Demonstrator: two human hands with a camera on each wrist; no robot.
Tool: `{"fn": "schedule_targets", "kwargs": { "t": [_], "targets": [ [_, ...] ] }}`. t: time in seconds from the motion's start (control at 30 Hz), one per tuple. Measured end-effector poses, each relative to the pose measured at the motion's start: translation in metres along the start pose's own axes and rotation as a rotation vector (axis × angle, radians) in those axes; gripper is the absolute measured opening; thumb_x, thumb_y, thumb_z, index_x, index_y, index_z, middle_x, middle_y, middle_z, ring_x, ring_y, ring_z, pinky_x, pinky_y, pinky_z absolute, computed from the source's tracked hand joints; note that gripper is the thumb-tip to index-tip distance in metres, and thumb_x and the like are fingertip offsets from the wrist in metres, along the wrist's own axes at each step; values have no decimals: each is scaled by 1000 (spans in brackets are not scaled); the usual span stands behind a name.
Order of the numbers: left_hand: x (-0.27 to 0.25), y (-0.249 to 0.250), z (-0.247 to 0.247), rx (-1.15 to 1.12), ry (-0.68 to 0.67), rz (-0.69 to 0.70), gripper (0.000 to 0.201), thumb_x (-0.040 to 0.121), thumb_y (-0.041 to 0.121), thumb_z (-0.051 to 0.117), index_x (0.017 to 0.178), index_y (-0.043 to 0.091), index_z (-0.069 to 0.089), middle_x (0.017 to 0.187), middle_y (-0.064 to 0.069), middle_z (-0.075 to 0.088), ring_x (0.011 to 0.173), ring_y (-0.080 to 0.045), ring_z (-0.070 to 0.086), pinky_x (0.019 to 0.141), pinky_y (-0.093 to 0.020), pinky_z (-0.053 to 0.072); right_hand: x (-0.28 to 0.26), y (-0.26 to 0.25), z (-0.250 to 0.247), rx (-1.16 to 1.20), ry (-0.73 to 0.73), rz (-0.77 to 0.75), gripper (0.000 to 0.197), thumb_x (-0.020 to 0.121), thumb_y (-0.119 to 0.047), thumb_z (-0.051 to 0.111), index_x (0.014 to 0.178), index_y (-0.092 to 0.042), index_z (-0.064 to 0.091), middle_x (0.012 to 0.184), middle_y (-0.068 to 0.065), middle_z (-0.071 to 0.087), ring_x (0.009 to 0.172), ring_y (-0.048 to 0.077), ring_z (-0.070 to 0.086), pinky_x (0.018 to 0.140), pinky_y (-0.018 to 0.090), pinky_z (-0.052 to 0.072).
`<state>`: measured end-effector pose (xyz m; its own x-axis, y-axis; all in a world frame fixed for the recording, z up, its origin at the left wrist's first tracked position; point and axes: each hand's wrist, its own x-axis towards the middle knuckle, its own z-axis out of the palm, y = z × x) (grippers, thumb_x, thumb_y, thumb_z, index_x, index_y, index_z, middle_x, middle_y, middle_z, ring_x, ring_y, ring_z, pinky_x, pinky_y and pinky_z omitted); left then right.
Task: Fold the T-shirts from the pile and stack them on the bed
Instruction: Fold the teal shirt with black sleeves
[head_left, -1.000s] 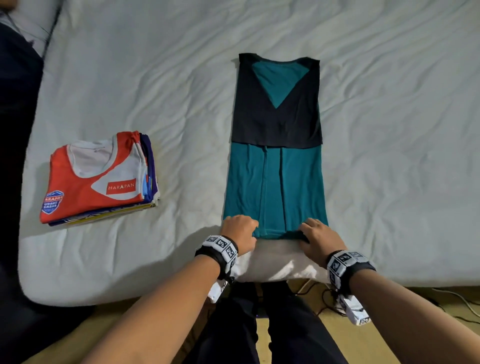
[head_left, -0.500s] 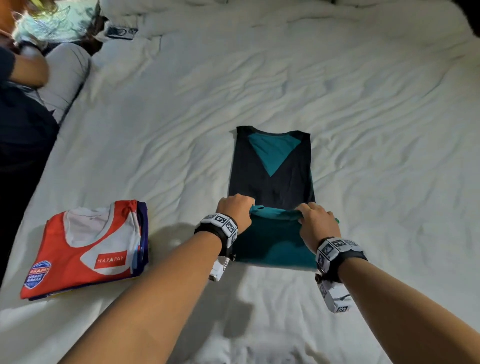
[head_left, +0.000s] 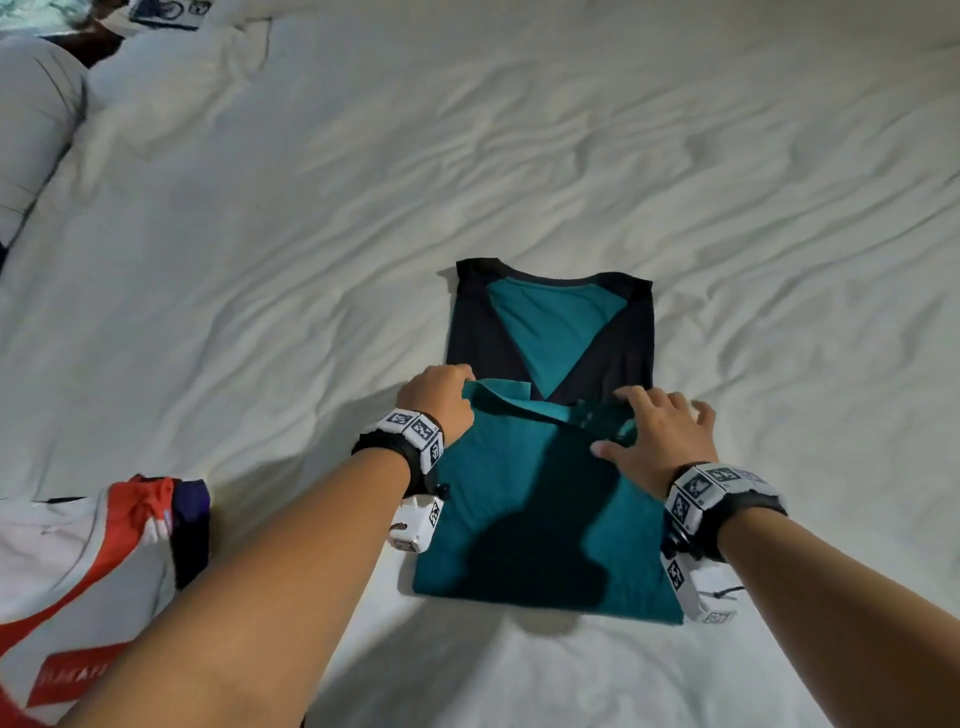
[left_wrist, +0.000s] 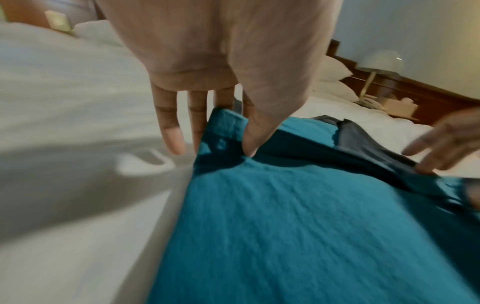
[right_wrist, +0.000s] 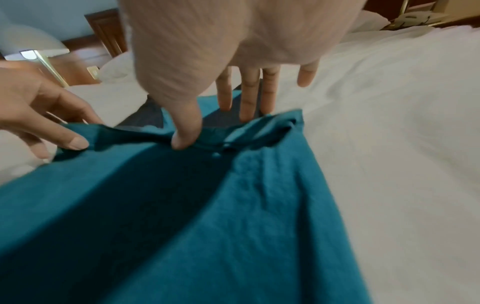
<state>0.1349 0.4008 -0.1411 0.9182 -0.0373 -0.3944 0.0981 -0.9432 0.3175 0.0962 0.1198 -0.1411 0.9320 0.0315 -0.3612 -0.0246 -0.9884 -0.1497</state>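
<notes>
A teal T-shirt (head_left: 540, 499) with dark sleeves folded inward lies lengthwise on the white bed (head_left: 519, 156). Its lower half is doubled over toward the collar, and the hem lies across the dark sleeve panels. My left hand (head_left: 462, 387) pinches the hem's left corner between thumb and fingers, which shows close up in the left wrist view (left_wrist: 233, 131). My right hand (head_left: 649, 426) lies over the hem's right end with fingers straight and spread. In the right wrist view only its thumb (right_wrist: 184, 139) presses the bunched hem of the shirt (right_wrist: 233, 216).
A stack of folded shirts (head_left: 93, 571), orange and white on top, sits at the lower left beside my left forearm. A pillow (head_left: 36, 119) lies at the far left. A bedside lamp (left_wrist: 379, 63) stands beyond the bed. Wrinkled bare sheet surrounds the shirt.
Both hands carried the hem from the bed's near edge up toward the collar, doubling the lower half over. My right hand's fingers have spread out from their grip.
</notes>
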Motion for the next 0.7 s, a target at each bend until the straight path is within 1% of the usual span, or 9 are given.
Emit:
{"fn": "schedule_targets", "kwargs": {
  "t": [0.03,0.1,0.2,0.33,0.4,0.5,0.57,0.6,0.7],
  "targets": [
    [2,-7,7,-76,21,-32,24,88,16,65,110,27,67,97,-1,70,87,-29,66,75,-36,55,1,5,6,-20,-40,0,67,85,-58,66,143,-36,38,136,-5,50,134,23,41,117,51,14],
    [6,-21,22,-260,93,-106,24,86,18,71,108,28,67,93,3,70,81,-22,67,74,-33,58,4,15,16,18,-8,-9,67,85,-44,69,143,-35,38,138,-3,49,134,24,40,118,51,13],
    [10,-38,39,-537,228,-256,15,86,18,78,98,20,70,81,6,67,75,-15,66,71,-25,54,10,23,31,216,192,33,40,92,-22,65,130,-30,56,124,0,61,122,25,48,113,47,20],
    [15,-43,43,-668,305,-275,11,89,21,77,88,14,69,73,8,63,71,-14,60,63,-14,47,20,21,35,671,390,236,10,99,-33,62,107,-30,68,96,-5,71,94,20,63,103,45,42],
    [18,-44,47,-722,286,-262,15,90,25,75,87,12,68,75,3,68,74,-18,65,67,-21,53,23,16,28,924,439,344,16,100,-39,59,106,-27,67,90,-9,68,87,15,64,91,37,52],
    [18,-50,57,-855,177,-265,21,83,35,75,90,15,71,87,-2,76,86,-24,73,83,-42,61,21,19,34,1167,358,340,32,86,-31,65,118,-23,64,104,-1,68,96,13,64,87,29,51],
    [17,-51,58,-944,150,-296,14,88,20,76,96,10,71,95,-5,78,92,-26,74,91,-47,59,17,26,43,1199,251,316,61,66,-14,60,126,-21,60,110,1,67,97,13,64,80,27,52],
    [18,-52,58,-986,151,-317,11,90,13,74,98,5,71,97,-8,78,95,-27,74,93,-47,59,16,28,47,1184,220,312,67,63,-8,58,129,-20,58,111,0,66,96,11,64,76,25,52],
    [22,-52,57,-1072,171,-368,12,91,7,73,101,0,72,98,-12,78,96,-29,74,95,-43,59,22,31,49,1114,292,357,47,86,-1,67,128,-19,59,114,2,67,99,12,64,83,20,51]
  ]
}}
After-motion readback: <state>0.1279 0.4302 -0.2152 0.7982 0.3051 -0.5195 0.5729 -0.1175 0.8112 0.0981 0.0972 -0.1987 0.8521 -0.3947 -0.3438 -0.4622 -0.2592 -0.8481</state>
